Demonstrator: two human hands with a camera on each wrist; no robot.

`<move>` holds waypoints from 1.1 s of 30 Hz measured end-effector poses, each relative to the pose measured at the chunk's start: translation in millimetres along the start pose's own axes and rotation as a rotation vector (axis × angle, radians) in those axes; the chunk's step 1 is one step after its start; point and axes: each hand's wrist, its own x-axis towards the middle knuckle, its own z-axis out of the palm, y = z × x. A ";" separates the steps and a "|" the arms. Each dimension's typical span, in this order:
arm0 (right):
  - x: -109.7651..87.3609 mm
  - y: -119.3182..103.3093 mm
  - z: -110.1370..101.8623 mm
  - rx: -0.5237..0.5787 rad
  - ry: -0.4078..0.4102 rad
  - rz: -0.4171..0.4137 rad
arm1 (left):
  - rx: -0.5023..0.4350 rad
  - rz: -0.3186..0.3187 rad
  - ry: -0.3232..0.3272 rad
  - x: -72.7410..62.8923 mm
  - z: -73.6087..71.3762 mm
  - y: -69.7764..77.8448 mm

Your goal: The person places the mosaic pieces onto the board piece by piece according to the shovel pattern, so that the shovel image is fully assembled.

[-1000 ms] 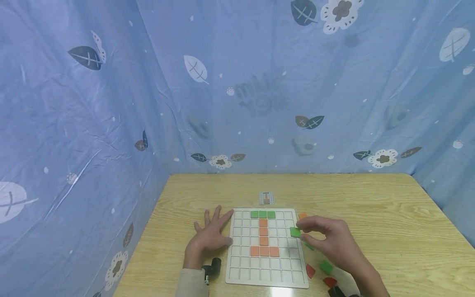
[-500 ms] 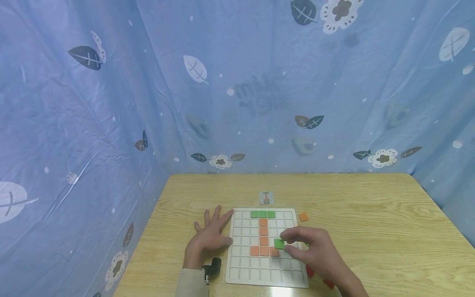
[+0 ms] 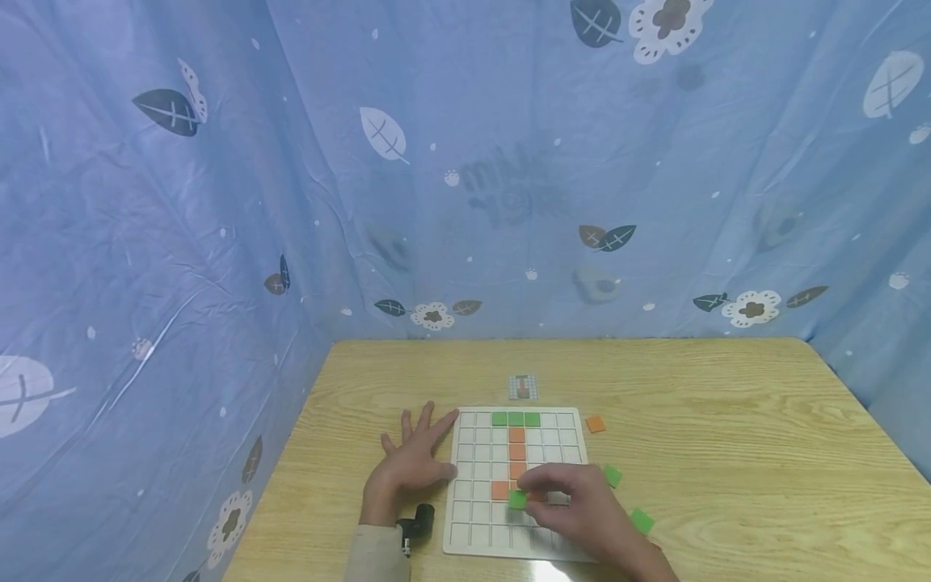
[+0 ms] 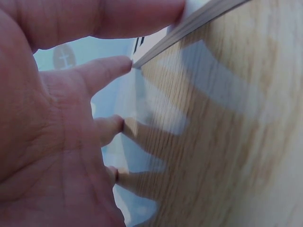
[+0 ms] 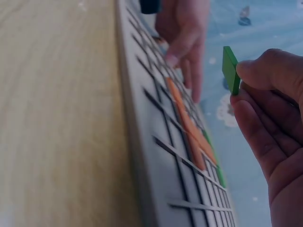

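Observation:
A white grid board [image 3: 473, 533] lies on the wooden table. Three green square tiles [image 3: 516, 419] fill cells in its top row, and a column of orange tiles [image 3: 516, 453] runs down below them to an orange row. My right hand [image 3: 575, 505] pinches a green tile [image 5: 230, 71] between thumb and fingertips, held over the board close to the orange row, part of which the hand hides. My left hand [image 3: 410, 469] is spread at the board's left edge, with thumb and index fingertip [image 4: 124, 63] right at the rim.
A small printed card [image 3: 522, 387] with a grid pattern lies behind the board. Loose to the right are an orange tile [image 3: 596, 423] and green tiles [image 3: 642, 520]. A black device [image 3: 418, 522] sits at the left wrist. Blue patterned curtains [image 3: 465, 162] surround the table.
My right hand has carried the green tile leftward and toward me, from the board's right edge to the orange row. The left hand has stayed still.

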 end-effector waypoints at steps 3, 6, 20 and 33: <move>1.3 -0.2 6.3 0.011 -0.006 -0.026 | 0.005 -0.002 0.001 0.6 0.3 0.0; 1.9 -1.1 11.6 0.018 -0.022 -0.021 | -0.001 -0.002 0.001 0.6 0.2 0.0; 1.6 3.8 28.8 -0.036 -0.056 -0.097 | -0.003 0.004 0.001 0.7 -0.7 -0.5; 3.1 5.5 38.5 -0.151 -0.071 -0.093 | 0.005 0.007 -0.004 1.2 0.0 -1.9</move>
